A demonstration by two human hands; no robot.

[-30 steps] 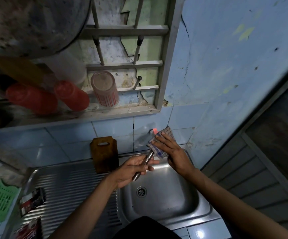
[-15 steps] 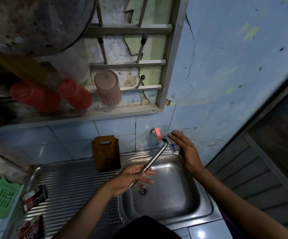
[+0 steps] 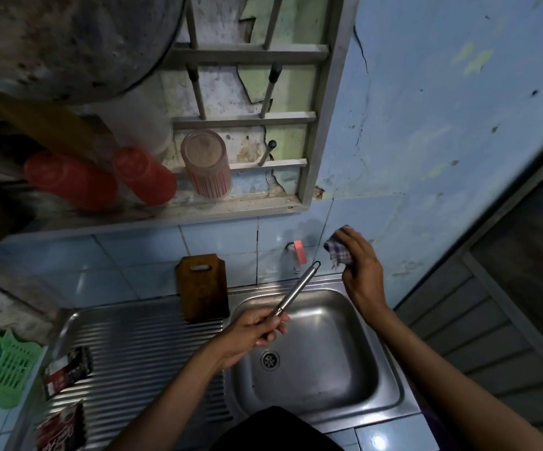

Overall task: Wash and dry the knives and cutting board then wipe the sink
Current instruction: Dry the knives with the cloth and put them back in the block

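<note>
Over the steel sink (image 3: 390,382), my left hand (image 3: 250,333) grips a metal knife (image 3: 297,288) at its lower end, fingers curled round it; the visible steel handle slants up and away toward the tap (image 3: 297,252), its loop end just short of the red tap head. Blade hidden in my fist or behind it; cannot tell which. My right hand (image 3: 359,268) is raised near the tiled wall, right of the tap, fingers closed round a bunched checked cloth (image 3: 338,252). Cloth and knife apart, not touching. Wooden cutting board (image 3: 202,286) stands upright against the wall tiles at the back of the ridged drainboard (image 3: 140,346), just left of the basin. Green plastic basket (image 3: 6,372) at far left.
</note>
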